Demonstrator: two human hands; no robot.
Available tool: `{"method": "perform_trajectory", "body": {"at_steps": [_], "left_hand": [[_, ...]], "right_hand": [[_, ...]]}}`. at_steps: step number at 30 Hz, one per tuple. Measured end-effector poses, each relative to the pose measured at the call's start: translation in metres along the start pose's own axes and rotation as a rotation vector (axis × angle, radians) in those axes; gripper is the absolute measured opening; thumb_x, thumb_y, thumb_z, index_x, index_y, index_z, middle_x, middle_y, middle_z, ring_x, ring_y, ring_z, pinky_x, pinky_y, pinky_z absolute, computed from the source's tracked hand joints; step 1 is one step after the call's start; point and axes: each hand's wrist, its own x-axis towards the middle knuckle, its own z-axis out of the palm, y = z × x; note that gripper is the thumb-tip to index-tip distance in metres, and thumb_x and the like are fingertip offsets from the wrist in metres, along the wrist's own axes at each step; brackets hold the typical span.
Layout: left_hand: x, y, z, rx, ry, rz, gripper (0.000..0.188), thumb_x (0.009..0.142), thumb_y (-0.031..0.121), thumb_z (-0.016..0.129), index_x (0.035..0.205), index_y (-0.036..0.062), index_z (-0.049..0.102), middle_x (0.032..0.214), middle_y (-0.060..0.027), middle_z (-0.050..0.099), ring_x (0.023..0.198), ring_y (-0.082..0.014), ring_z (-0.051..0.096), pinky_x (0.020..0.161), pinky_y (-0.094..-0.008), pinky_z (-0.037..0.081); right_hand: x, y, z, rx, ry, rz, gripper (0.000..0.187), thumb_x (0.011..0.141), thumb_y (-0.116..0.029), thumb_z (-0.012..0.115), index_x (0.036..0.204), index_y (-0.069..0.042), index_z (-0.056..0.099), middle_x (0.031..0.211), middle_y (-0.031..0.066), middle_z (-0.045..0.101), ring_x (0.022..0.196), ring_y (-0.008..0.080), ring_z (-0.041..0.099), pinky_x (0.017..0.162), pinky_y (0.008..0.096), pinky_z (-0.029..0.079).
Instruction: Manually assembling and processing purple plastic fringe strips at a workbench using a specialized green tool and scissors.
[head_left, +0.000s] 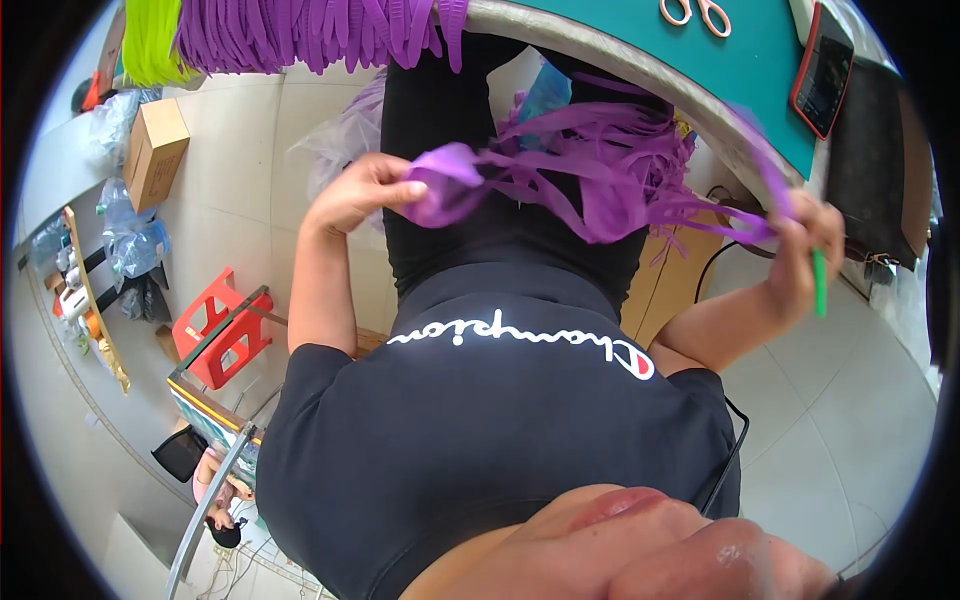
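Spanning the lap (pixel 540 248): purple strips (pixel 601 226), long axis left to right, between two hands. Left hand (pixel 365 190): at lap's left side, thumb and fingers pinching a bunched loop (pixel 447 188). Right hand (pixel 803 250): beyond lap's right side, fingers curled on strips, green stick (pixel 820 284) protruding. Tangled pile (pixel 640 150): over lap's right, nearer right hand.

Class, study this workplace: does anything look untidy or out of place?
Yes: the loose purple strips lie tangled over the black trousers, odd beside the purple strips hanging in a neat row at the table edge. No spill shows.
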Motion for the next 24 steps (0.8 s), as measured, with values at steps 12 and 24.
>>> {"method": "perform_trajectory", "body": {"at_steps": [12, 24], "left_hand": [[0.027, 0.072, 0.122, -0.481, 0.153, 0.376, 0.044, 0.083, 0.0, 0.069, 0.125, -0.0015, 0.057, 0.112, -0.0084, 0.064, 0.096, -0.0143, 0.063, 0.085, -0.0301, 0.052], [0.031, 0.078, 0.135, -0.497, 0.235, 0.499, 0.051, 0.082, -0.002, 0.07, 0.129, -0.0017, 0.051, 0.109, -0.008, 0.064, 0.099, -0.0143, 0.061, 0.087, -0.0297, 0.052]], "right_hand": [[-0.026, 0.011, 0.146, 0.225, -0.225, -0.07, 0.059, 0.099, -0.045, 0.039, 0.073, 0.004, 0.058, 0.071, 0.0111, 0.053, 0.066, 0.0184, 0.049, 0.061, 0.0293, 0.038], [-0.022, 0.02, 0.156, 0.328, -0.321, -0.035, 0.046, 0.099, -0.025, 0.041, 0.065, 0.001, 0.056, 0.067, 0.0101, 0.055, 0.061, 0.019, 0.052, 0.058, 0.0288, 0.04]]}}
